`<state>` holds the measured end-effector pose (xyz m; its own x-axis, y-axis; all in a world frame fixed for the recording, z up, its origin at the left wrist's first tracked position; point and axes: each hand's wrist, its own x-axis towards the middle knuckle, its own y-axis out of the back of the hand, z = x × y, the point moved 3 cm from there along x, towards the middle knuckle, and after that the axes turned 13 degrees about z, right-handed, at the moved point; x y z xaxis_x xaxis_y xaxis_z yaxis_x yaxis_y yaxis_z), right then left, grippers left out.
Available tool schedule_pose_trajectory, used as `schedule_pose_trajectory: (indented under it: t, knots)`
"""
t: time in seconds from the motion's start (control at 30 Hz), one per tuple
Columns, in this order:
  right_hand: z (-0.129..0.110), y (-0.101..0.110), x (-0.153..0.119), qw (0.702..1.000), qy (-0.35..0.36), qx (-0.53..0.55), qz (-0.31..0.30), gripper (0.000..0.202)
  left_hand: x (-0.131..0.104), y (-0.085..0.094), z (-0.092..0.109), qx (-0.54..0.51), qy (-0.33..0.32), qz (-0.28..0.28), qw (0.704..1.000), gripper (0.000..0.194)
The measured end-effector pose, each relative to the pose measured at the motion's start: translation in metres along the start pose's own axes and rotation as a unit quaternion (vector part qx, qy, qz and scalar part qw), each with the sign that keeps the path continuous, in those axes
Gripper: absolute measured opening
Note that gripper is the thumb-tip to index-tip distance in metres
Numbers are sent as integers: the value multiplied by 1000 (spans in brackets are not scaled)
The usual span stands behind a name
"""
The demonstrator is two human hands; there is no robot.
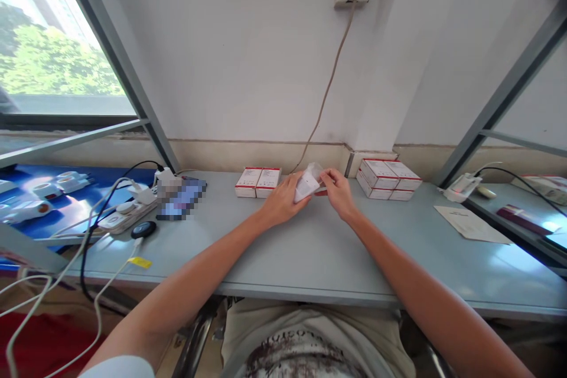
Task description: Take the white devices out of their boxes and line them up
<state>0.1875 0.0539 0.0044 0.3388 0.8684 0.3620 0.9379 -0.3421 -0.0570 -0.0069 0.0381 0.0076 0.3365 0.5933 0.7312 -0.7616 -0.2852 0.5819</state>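
Observation:
A small white packet [306, 185] with a clear plastic part at its top is above the middle of the table. My left hand [283, 199] is wrapped round it from the left. On its right side, my right hand [339, 190] has its fingers pinched together at the clear edge, where a bit of red shows below the fingertips. Just behind my left hand, two white boxes with red edges [258, 182] lie side by side. Right of my right hand stands a stack of several similar boxes [388, 179].
A power strip [126, 215] with cables, a partly pixelated phone [181, 199] and a round black device [144, 230] are at the left. A paper sheet [472, 224] and a white adapter [462, 187] lie at the right. Grey frame posts rise at both sides.

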Motion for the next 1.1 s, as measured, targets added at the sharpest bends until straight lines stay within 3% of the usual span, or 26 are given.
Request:
schedule_pose_trajectory:
  t: [0.1, 0.27, 0.43, 0.57, 0.9, 1.1]
  knots:
    - [1, 9, 9, 999, 30, 2, 24, 42, 1, 4, -1, 30, -31, 11, 999, 66]
    - [2, 11, 12, 999, 24, 35, -8, 35, 3, 11, -4, 54, -39, 19, 998, 69]
    - [5, 15, 18, 998, 57, -13, 19, 32, 3, 13, -7, 80, -60, 13, 995, 71]
    - [10, 17, 20, 999, 34, -7, -21, 19, 4, 15, -5, 96, -99, 1, 990, 72]
    - [-3, 19, 13, 992, -6, -52, -116, 34, 5, 20, -2, 160, -143, 16, 977, 74]
    - [-13, 20, 10, 989, -20, -13, -148, 42, 6, 23, 3, 185, -147, 46, 971, 75]
